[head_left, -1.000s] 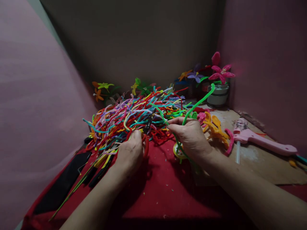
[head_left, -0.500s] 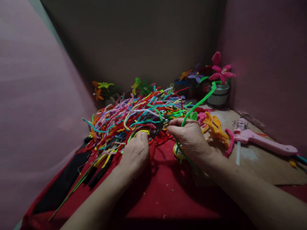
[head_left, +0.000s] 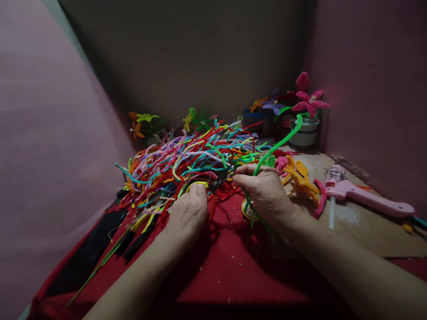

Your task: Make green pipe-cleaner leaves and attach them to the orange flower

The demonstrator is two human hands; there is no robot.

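Observation:
My left hand (head_left: pixel 190 209) is closed around small pliers; a yellow handle edge and the dark head (head_left: pixel 218 180) show past the thumb. My right hand (head_left: pixel 263 189) is closed, with thumb and forefinger pinched at the tip of that head. A bright green pipe cleaner (head_left: pixel 278 144) passes through the right fingers, one end curving up, the other hanging below the palm. What lies in the pinch is too small to make out. Behind both hands spreads a big heap of coloured pipe cleaners (head_left: pixel 187 155).
A pink glue gun (head_left: pixel 373 200) rests on a board (head_left: pixel 363 235) at right, near orange pipe-cleaner shapes (head_left: pixel 298 178). A yellow-rimmed round item (head_left: pixel 248 211) sits under my right hand. Black-and-yellow handles (head_left: pixel 142 238) and a black flat item (head_left: pixel 86 253) lie left. Pink flowers (head_left: pixel 310 104) stand behind.
The view has shifted very slightly. Both hands keep the same pose, and the pliers and green pipe cleaner stay in place.

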